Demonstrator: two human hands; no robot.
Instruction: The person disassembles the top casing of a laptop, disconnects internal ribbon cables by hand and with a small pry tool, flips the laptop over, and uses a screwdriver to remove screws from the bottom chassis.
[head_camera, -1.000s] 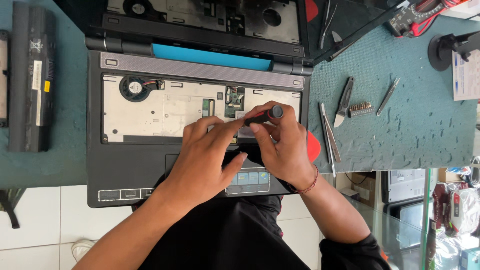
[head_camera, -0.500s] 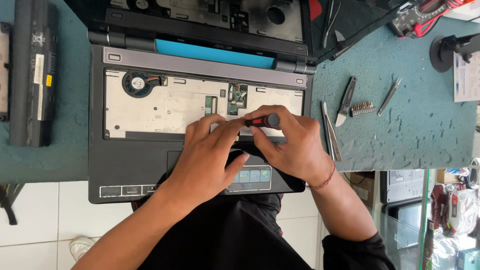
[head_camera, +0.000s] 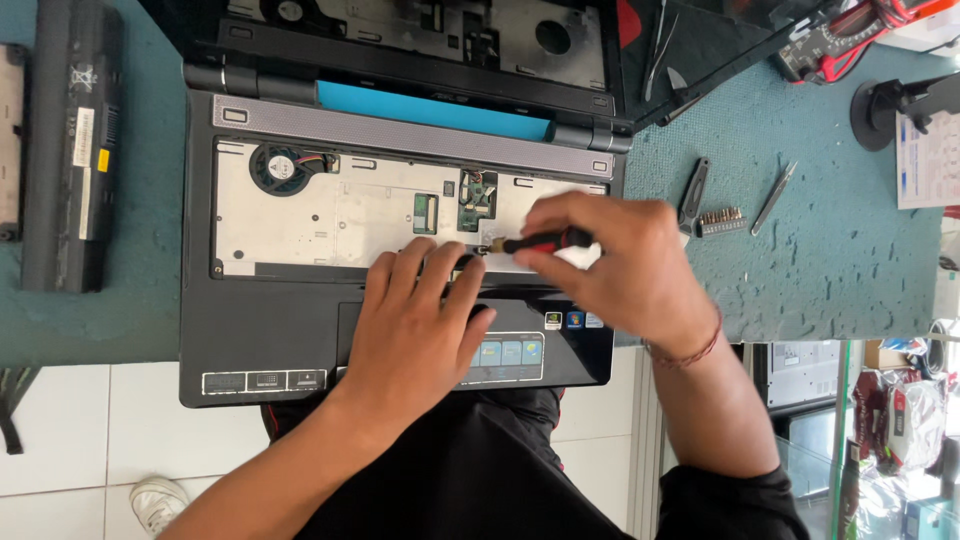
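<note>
A black laptop (head_camera: 260, 340) lies open on the teal mat with its keyboard removed, baring a silver metal plate (head_camera: 330, 215) and a small round fan (head_camera: 281, 166). My right hand (head_camera: 625, 265) grips a red and black screwdriver (head_camera: 540, 242), held almost level, tip pointing left at the plate's lower edge. My left hand (head_camera: 420, 320) rests flat on the palm rest, fingertips touching the plate edge beside the screwdriver tip. A blue strip (head_camera: 430, 108) runs along the hinge.
A long black battery pack (head_camera: 70, 150) lies at the left. To the right of the laptop sit a small black tool (head_camera: 693, 192), a row of screwdriver bits (head_camera: 722, 219) and tweezers (head_camera: 774, 198). A red and black meter (head_camera: 850, 35) is at top right.
My right hand has slid to the right and turned the screwdriver from pointing up-right to nearly level. My left hand has flattened on the palm rest.
</note>
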